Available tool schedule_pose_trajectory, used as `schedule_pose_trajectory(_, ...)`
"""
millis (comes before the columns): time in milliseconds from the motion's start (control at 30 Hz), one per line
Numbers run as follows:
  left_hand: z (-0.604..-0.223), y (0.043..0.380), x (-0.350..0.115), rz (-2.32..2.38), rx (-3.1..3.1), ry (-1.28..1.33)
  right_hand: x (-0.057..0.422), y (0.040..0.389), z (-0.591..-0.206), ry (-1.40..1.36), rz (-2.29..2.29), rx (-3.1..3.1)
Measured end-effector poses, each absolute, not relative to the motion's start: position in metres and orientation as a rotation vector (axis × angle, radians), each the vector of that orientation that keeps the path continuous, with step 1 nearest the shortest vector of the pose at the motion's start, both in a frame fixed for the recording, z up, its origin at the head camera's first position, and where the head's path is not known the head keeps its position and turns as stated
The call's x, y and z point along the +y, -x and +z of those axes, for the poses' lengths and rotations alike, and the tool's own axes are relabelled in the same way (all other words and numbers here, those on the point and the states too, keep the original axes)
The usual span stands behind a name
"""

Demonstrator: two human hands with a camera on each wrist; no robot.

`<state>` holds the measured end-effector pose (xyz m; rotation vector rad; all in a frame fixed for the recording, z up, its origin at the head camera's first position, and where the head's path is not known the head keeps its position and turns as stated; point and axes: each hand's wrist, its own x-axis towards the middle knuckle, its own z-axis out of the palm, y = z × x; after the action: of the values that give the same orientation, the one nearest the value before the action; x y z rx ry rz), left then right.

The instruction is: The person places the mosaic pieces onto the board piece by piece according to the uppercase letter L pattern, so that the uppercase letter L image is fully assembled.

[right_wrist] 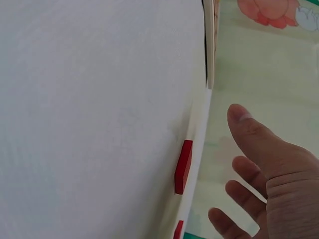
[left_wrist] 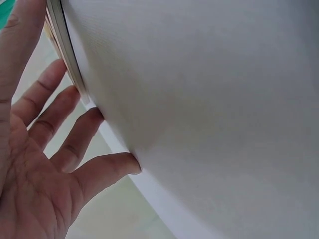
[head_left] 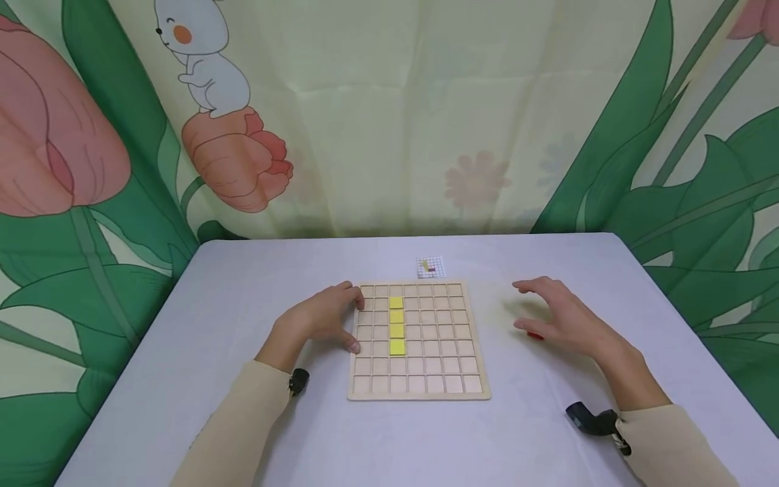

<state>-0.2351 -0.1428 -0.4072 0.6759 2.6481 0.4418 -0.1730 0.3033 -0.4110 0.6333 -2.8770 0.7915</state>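
A square wooden grid board [head_left: 420, 397] lies on the table, with a column of several yellow square tiles [head_left: 397, 331] in its upper left part. My left hand [head_left: 322, 314] rests along the board's left edge, thumb and fingers spread apart and touching the rim. To the right of the board, my right hand [head_left: 566, 319] hovers with thumb and fingers apart and nothing between them. A red tile [right_wrist: 183, 167] lies on the table by that hand, and part of a second red tile [right_wrist: 178, 230] shows at the bottom of the right wrist view.
Just beyond the board's far edge lies a small printed pattern card [head_left: 430, 267] with a grid on it. A white cloth [head_left: 414, 439] covers the table. Behind it hangs a curtain [head_left: 389, 135] printed with flowers and a rabbit.
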Motion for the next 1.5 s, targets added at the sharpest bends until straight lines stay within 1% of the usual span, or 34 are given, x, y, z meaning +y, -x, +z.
schedule_pose_trajectory(300, -0.402, 0.235, -0.144, 0.435, 2.641, -0.663, 0.313, 0.169, -0.406, -0.651, 0.717, -2.936)
schedule_pose_trajectory(733, -0.403, 0.232, -0.141, 0.463, 2.637, -0.651, 0.328, 0.160, -0.402, -0.541, 0.677, -2.992)
schedule_pose_trajectory(1067, -0.402, 0.233, -0.142, 0.455, 2.634, -0.663, 0.328, 0.157, -0.416, -0.607, 0.747, -2.988)
schedule_pose_trajectory(1500, -0.403, 0.233, -0.138, 0.448, 2.633, -0.635, 0.326, 0.149, -0.417, -0.534, 0.767, -3.017)
